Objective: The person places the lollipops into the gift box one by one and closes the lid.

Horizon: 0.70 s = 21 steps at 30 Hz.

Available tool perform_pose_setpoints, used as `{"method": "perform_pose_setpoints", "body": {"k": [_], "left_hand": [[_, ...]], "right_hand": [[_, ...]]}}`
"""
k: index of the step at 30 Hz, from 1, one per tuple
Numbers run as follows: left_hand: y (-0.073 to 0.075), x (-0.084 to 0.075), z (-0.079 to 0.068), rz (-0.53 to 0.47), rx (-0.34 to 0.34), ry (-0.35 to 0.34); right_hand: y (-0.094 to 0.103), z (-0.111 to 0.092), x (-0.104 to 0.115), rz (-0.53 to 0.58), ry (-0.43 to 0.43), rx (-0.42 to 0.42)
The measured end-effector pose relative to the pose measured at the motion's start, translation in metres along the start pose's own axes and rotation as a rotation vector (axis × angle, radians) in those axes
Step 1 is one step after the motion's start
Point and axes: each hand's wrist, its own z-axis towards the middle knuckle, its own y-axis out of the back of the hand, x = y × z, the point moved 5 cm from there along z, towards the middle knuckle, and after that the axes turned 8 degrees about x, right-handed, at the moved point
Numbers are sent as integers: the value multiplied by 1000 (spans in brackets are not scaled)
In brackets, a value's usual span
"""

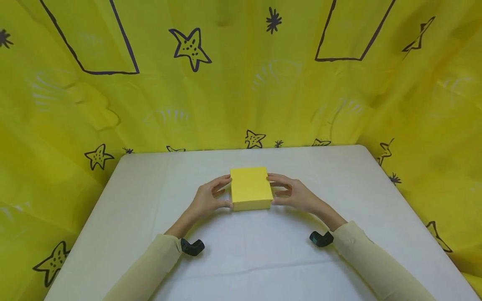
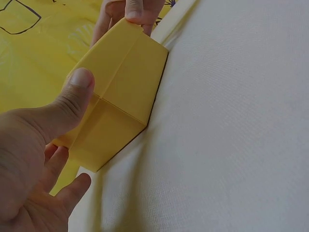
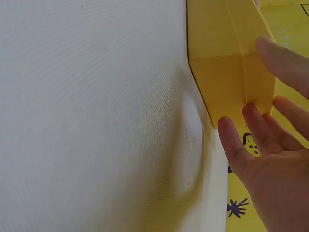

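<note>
A yellow lidded box (image 1: pixel 251 184) sits flat on the white table, its lid seam showing in both wrist views. My left hand (image 1: pixel 210 196) grips the box's left side, thumb at the near corner and fingertips farther back. On the opposite side my right hand (image 1: pixel 295 195) holds it in the same way, with the thumb near the front corner. In the left wrist view, the left thumb (image 2: pixel 72 99) lies against the lid's edge, while the little finger stands off the box. The right fingers (image 3: pixel 258 128) touch the box's side in the right wrist view. The box's inside is hidden.
The white cloth-covered table (image 1: pixel 248 255) has a crease across its front. Yellow curtains (image 1: pixel 233 92) with drawn stars hang behind it and along both sides. Dark wrist cameras (image 1: pixel 192 247) stick out from the sleeves above the table.
</note>
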Motion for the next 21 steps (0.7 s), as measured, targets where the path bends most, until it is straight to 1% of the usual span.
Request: {"method": "perform_pose_setpoints", "body": {"k": [5, 11, 16, 21], "left_hand": [[0, 0, 0, 0, 19, 10], [8, -5, 1, 71, 51, 29], [21, -13, 1, 100, 20, 33], [35, -25, 3, 129, -11, 21]], "right_hand": [[2, 0, 0, 1, 16, 19], [6, 5, 2, 3, -12, 66], [14, 7, 9, -36, -24, 92], [25, 7, 18, -76, -36, 78]]}}
